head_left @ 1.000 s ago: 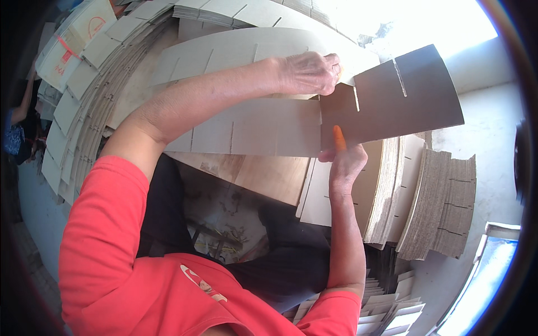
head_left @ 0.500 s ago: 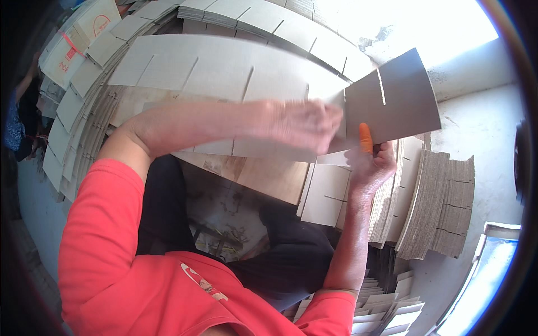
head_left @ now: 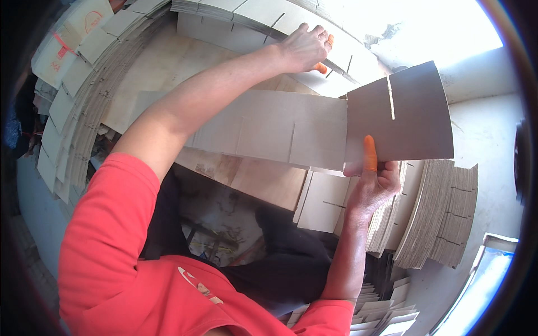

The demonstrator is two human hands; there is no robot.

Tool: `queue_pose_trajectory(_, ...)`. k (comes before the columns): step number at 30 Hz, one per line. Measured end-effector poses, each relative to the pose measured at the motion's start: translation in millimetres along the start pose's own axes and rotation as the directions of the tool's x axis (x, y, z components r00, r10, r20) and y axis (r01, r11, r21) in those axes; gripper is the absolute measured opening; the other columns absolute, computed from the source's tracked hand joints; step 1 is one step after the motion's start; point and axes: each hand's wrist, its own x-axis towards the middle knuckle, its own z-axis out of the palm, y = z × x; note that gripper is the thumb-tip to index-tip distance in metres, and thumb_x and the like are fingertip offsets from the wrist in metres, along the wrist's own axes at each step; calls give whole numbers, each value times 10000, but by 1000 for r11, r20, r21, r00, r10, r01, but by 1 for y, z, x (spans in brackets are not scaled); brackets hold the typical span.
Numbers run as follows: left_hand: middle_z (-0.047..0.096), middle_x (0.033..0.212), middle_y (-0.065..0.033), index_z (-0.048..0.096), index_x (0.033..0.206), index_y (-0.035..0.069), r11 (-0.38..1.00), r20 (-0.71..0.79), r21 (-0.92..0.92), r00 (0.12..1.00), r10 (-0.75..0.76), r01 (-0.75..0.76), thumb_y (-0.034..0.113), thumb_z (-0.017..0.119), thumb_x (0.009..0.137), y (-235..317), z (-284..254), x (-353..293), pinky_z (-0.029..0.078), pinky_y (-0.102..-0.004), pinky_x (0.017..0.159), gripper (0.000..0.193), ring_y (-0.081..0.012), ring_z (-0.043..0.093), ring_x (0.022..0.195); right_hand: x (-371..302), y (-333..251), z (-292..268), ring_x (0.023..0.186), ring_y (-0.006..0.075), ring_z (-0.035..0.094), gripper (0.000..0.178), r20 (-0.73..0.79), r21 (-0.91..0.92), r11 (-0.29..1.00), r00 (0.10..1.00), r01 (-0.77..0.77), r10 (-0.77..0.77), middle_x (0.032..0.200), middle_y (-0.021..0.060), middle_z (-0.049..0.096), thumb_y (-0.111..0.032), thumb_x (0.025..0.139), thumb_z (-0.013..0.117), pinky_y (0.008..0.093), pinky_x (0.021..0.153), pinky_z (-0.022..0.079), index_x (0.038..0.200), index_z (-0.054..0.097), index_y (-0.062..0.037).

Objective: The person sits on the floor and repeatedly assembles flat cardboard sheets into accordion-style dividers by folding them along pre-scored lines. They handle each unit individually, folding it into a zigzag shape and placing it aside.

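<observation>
My right hand (head_left: 376, 183) grips a slotted grey cardboard strip (head_left: 400, 112) near its right end. The thumb, in an orange finger cot (head_left: 370, 153), presses on the strip's face. The strip's right part is bent up, and its long pale part (head_left: 263, 126), blurred toward the left end, reaches left over the table. My left hand (head_left: 307, 49) is stretched out over the far row of slotted cardboard strips (head_left: 258, 12), fingers apart, with nothing visible in it. It wears orange finger cots on the thumb and one finger.
A wooden tabletop (head_left: 263, 182) lies under the strip. Stacked cardboard pieces (head_left: 67, 115) line the left side. More stacks (head_left: 437, 213) stand at right, beside a white wall (head_left: 493, 140). Further card pieces (head_left: 386, 313) sit low at the right.
My left hand has left the strip and moved away to the far row, its fingers opening from a curled shape. The right hand and its strip have come slightly nearer.
</observation>
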Motion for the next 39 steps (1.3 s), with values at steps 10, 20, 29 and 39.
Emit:
queue_pose_trajectory(10,586,670,-99,552,712,34,997,104,37,992,67,-72,8,624,679,-4,9,17,539,-308,672,83,-213,597,745,-1,1,5,476,58,540,128,-44,67,998,999,0,3,569,20,608,-156,895,684,202,533,406,883,662,-30)
queue_pose_trajectory(20,633,861,-84,664,968,23,950,-169,-300,985,43,-93,110,631,812,-24,-25,33,532,-333,737,182,-239,602,854,-1,10,6,461,77,543,115,-10,159,987,1000,-19,21,766,41,623,-68,931,615,214,440,441,996,638,24)
queue_pose_trajectory(29,628,842,-86,620,1064,-81,960,-176,137,948,265,-243,57,640,729,-1,-99,21,525,-292,595,363,-178,592,795,-2,4,15,463,68,495,163,-21,208,977,999,-37,42,822,45,633,63,907,568,220,442,449,1049,636,21)
queue_pose_trajectory(39,572,744,-60,619,939,-55,937,-144,-149,944,296,-317,69,628,702,13,-177,-12,509,-294,584,268,-179,582,755,-1,-34,22,772,297,655,159,91,-299,924,971,240,-222,833,184,659,58,853,566,372,607,490,1000,626,52)
